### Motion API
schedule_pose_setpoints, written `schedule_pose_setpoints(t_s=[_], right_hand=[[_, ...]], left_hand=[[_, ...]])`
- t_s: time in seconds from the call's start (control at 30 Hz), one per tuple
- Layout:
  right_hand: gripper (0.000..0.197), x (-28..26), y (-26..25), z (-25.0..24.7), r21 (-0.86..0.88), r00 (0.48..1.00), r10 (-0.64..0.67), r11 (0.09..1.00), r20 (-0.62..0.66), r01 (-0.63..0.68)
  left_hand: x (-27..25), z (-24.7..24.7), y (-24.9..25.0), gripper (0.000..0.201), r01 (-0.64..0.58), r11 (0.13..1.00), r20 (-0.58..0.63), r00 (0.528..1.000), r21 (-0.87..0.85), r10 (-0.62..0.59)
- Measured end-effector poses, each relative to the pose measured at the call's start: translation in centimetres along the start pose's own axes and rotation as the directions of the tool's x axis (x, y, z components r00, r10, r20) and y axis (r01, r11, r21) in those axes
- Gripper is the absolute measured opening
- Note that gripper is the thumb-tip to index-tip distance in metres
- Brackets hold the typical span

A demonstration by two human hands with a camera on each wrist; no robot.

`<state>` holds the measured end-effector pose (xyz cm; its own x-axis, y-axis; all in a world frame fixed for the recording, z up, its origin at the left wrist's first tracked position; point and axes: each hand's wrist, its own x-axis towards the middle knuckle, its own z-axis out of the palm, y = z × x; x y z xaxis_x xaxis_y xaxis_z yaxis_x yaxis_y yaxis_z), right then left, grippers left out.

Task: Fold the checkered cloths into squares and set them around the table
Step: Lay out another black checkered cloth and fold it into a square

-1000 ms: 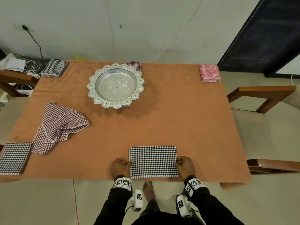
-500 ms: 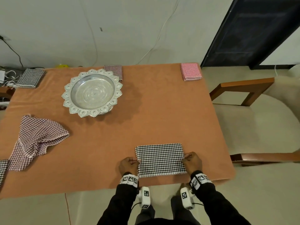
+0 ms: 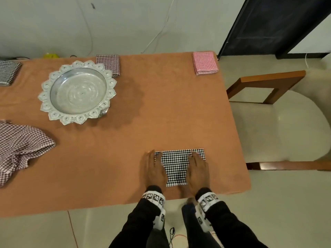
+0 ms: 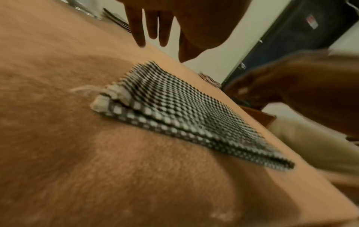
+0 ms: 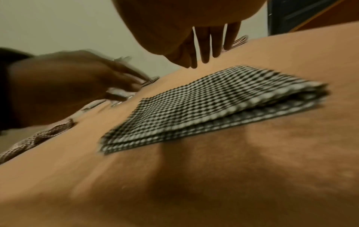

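Observation:
A folded black-and-white checkered cloth (image 3: 177, 167) (image 4: 184, 116) (image 5: 213, 107) lies flat on the orange table (image 3: 161, 113), near its front right corner. My left hand (image 3: 154, 169) (image 4: 151, 27) is over the cloth's left side and my right hand (image 3: 197, 169) (image 5: 207, 44) over its right side. Both have straight, spread fingers and grip nothing. The blurred wrist views show the fingers a little above the surface; whether they touch the cloth I cannot tell. An unfolded maroon-and-white checkered cloth (image 3: 19, 149) lies crumpled at the left.
A scalloped silver tray (image 3: 44, 97) stands at the back left. Folded cloths lie along the far edge: maroon (image 3: 108, 64), pink (image 3: 205, 62) and black-and-white (image 3: 7, 72). A wooden-armed chair (image 3: 268, 83) stands close to the table's right side.
Both hands pinched the folded cloth's left and right edges before; now they have let go and lie flat over it with straight fingers. The cloth sits further right along the front edge.

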<state>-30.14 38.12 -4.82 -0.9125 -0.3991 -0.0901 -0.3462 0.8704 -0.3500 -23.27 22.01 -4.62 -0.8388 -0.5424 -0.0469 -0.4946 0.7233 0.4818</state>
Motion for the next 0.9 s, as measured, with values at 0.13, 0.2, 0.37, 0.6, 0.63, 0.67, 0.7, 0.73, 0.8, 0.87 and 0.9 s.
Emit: schedule_pose_setpoints(t_s=[0.13, 0.2, 0.37, 0.6, 0.63, 0.67, 0.7, 0.73, 0.8, 0.87, 0.9], right_hand=[[0.067, 0.8, -4.7, 2.9, -0.057, 0.945, -0.256, 0.960, 0.203, 0.273], [0.068, 1.0, -5.4, 4.5, -0.070, 0.905, -0.309, 0.937, 0.291, 0.343], [0.068, 0.7, -3.9, 5.8, -0.023, 0.918, -0.250, 0.963, 0.307, 0.270], [0.081, 2.0, 3.4, 3.1, -0.127, 0.964, -0.089, 0.984, 0.250, 0.124], [0.082, 2.2, 4.6, 2.8, -0.140, 0.969, -0.067, 0.985, 0.239, 0.103], [0.082, 2.4, 5.6, 2.5, -0.150, 0.969, -0.058, 0.984, 0.239, 0.095], [0.081, 2.5, 6.3, 2.3, -0.153, 0.968, -0.053, 0.984, 0.245, 0.093], [0.080, 2.5, 6.7, 2.3, -0.149, 0.968, -0.052, 0.985, 0.246, 0.090], [0.079, 2.6, 7.0, 2.4, -0.141, 0.970, -0.054, 0.986, 0.236, 0.089], [0.080, 2.7, 6.8, 2.4, -0.138, 0.969, -0.049, 0.987, 0.242, 0.085], [0.080, 2.7, 6.8, 2.3, -0.142, 0.968, -0.049, 0.986, 0.245, 0.086]], left_hand=[[1.1, 4.1, -1.0, 0.073, -0.174, 0.947, 0.279, 0.955, 0.271, 0.096], [0.9, 5.0, -3.1, 0.076, -0.179, 0.915, 0.330, 0.943, 0.363, 0.053], [0.6, 4.5, -4.3, 0.076, -0.143, 0.926, 0.280, 0.959, 0.348, 0.042], [0.6, 4.2, -4.1, 0.077, -0.121, 0.941, 0.280, 0.960, 0.315, 0.030], [0.6, 4.2, -4.1, 0.077, -0.117, 0.942, 0.278, 0.960, 0.315, 0.027], [0.6, 4.2, -4.0, 0.078, -0.111, 0.944, 0.282, 0.959, 0.310, 0.021], [0.7, 4.2, -3.9, 0.078, -0.106, 0.947, 0.289, 0.957, 0.303, 0.014], [0.6, 4.2, -3.8, 0.078, -0.103, 0.948, 0.291, 0.957, 0.300, 0.012], [0.7, 4.3, -4.0, 0.080, -0.105, 0.946, 0.277, 0.961, 0.307, 0.016], [0.7, 4.3, -3.8, 0.080, -0.101, 0.945, 0.278, 0.960, 0.310, 0.011], [0.7, 4.2, -3.7, 0.081, -0.100, 0.945, 0.281, 0.960, 0.310, 0.009]])
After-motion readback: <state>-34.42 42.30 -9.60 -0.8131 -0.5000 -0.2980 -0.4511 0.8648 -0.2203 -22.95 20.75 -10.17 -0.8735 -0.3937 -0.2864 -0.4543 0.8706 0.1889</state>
